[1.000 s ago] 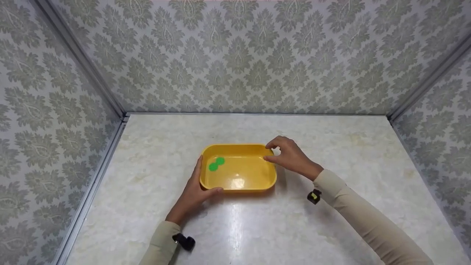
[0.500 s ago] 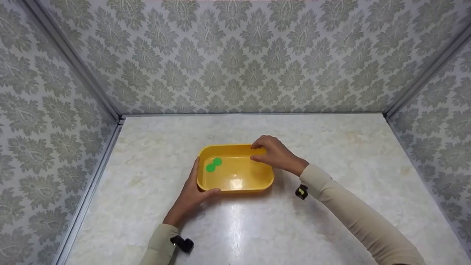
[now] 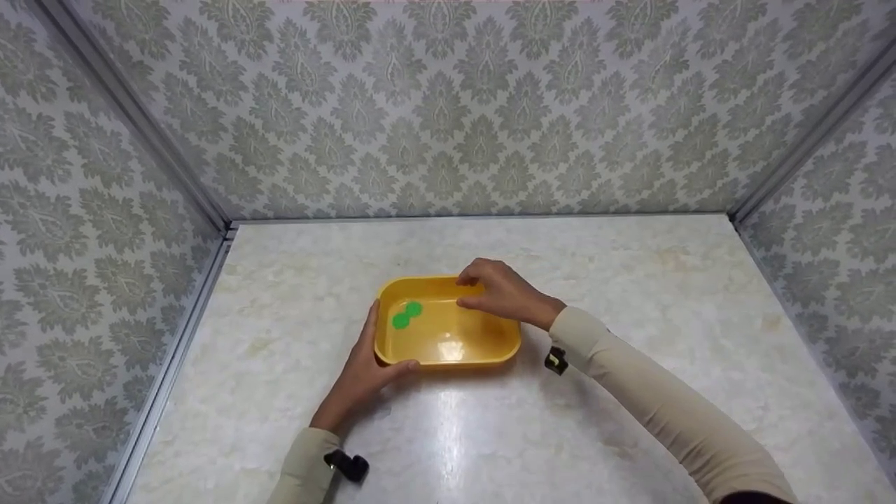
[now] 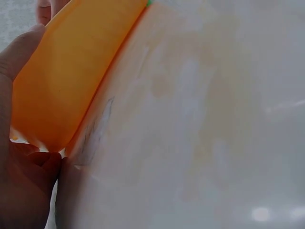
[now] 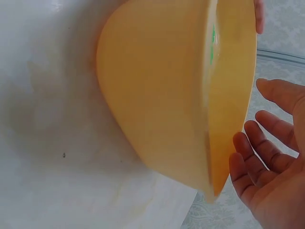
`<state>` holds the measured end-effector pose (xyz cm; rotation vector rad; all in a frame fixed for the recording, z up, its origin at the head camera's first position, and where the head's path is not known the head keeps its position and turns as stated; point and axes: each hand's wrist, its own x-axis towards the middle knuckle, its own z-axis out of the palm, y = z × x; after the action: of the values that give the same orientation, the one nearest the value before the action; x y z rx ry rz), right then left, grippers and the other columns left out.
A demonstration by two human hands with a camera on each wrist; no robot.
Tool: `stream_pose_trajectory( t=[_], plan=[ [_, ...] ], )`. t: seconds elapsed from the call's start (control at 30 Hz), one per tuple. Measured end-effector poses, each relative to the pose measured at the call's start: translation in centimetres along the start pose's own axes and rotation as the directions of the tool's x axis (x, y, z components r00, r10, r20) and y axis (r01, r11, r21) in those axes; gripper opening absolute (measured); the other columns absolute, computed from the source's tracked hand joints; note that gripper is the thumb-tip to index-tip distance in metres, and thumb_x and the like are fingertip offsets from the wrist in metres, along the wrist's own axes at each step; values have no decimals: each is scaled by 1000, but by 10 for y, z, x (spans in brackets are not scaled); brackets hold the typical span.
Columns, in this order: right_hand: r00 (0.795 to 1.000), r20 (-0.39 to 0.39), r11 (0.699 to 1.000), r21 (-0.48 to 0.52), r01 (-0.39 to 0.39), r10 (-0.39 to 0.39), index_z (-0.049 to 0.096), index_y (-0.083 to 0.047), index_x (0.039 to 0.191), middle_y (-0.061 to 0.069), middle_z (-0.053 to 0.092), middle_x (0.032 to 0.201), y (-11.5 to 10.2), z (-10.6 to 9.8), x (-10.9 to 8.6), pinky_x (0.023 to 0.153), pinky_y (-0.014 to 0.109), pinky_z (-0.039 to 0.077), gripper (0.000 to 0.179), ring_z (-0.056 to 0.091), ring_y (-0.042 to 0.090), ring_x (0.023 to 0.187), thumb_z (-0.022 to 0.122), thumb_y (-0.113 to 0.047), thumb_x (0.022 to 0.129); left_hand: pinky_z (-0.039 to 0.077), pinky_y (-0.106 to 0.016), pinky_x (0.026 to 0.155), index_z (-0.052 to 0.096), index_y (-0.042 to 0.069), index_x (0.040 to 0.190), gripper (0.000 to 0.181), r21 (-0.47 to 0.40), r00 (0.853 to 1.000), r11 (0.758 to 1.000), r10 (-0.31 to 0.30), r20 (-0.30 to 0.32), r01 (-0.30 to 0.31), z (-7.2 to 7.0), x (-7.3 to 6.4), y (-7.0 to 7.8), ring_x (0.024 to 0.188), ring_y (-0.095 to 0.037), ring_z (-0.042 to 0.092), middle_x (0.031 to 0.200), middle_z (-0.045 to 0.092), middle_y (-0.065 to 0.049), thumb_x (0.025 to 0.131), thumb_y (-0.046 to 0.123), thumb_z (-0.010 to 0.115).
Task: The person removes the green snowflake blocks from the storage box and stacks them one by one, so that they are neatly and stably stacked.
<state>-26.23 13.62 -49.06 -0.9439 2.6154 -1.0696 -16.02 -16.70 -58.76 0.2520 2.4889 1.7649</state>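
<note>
A yellow plastic tub [image 3: 437, 332] stands on the pale table. My left hand [image 3: 362, 367] grips its left end, thumb along the near side and fingers at the left wall. The left wrist view shows that thumb [image 4: 21, 50] against the tub's side wall [image 4: 66, 81]. Two small green discs [image 3: 401, 320] lie touching or overlapping on the tub's floor, toward the left. Over the tub's right half hovers my right hand [image 3: 507, 292], thumb and fingers apart. From the right wrist view, its loosely bent fingers [image 5: 257, 164] hold nothing and are beside the tub's rim.
The marbled table [image 3: 315, 252] spreads out around the tub. Patterned wall panels [image 3: 448, 112] with metal corner posts enclose it at the back and both sides. A small black device [image 3: 348, 465] is strapped at each wrist.
My right hand has moved left, from the tub's right edge to over its right half. The left hand keeps its grip, and the discs stay in the same place in the tub.
</note>
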Motion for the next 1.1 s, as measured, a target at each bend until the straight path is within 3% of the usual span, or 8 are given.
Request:
stream_pose_trajectory(
  t=[0.27, 0.67, 1.1],
  plan=[
    [997, 58, 998, -5, 59, -59, 75, 5, 130, 22, 74, 123, -2, 7, 10, 103, 49, 57, 36, 70, 36, 114, 82, -16, 101, 19, -53, 134, 0, 15, 179, 132, 10, 1000, 1000, -1, 7, 1, 0, -2, 3, 168, -30, 20, 185, 11, -9, 89, 32, 96],
    [989, 128, 997, -22, 74, -71, 75, 3, 131, 20, 74, 125, -10, 13, 21, 98, 43, 59, 38, 71, 30, 109, 83, -19, 101, 20, -55, 134, 1, 17, 179, 132, 20, 1000, 1000, -13, 0, 13, -1, -2, 3, 167, -32, 22, 185, 12, -10, 89, 34, 96],
    [982, 182, 997, -37, 67, -60, 75, 3, 134, 21, 75, 127, -12, 18, 37, 94, 42, 61, 42, 74, 32, 107, 84, -19, 100, 20, -55, 133, 2, 17, 179, 131, 7, 1000, 1000, -6, -2, 6, 0, -3, 2, 167, -31, 22, 185, 12, -8, 89, 32, 95]
  ],
)
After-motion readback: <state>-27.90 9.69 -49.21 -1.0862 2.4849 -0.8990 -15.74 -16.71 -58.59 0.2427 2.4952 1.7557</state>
